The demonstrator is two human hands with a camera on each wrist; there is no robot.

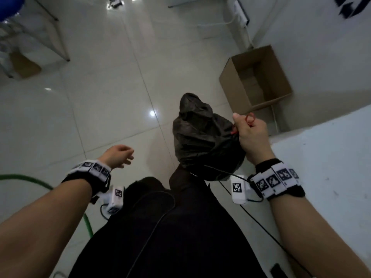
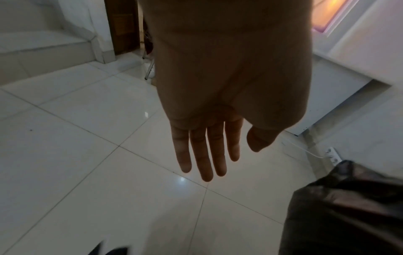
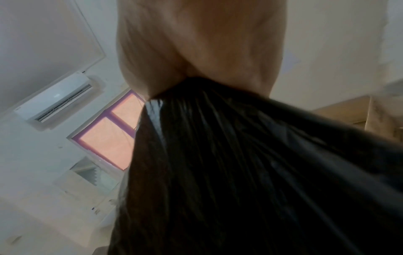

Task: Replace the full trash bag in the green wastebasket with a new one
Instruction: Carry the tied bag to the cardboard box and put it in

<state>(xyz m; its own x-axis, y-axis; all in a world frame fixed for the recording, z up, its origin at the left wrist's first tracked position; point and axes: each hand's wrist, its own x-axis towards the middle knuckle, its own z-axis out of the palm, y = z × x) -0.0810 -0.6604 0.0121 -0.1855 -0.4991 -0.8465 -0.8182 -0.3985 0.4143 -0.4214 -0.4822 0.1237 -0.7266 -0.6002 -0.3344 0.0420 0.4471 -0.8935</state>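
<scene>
Head view, nearest first: both bare forearms reach forward over dark clothing, each wrist strapped with a black band set with white blocks of square black-and-white markers. The right hand is closed in a fist round the gathered neck of the full trash bag, with a thin red drawstring looping out above the knuckles. The bag is black, glossy, crinkled plastic, pleated tight where it is bunched and bulging lumpily below; it hangs clear of the floor, in front of the person's legs. In the right wrist view its pleats fan out from the fist, shining in streaks. The left hand holds nothing: palm turned down, the four fingers straight and close together, the thumb slightly apart, poised over the floor well apart from the bag. A thin curved green rim shows at the lower left edge. The floor is large pale glazed tiles with bright reflections. Farther off, an open brown cardboard box stands against the white wall.
</scene>
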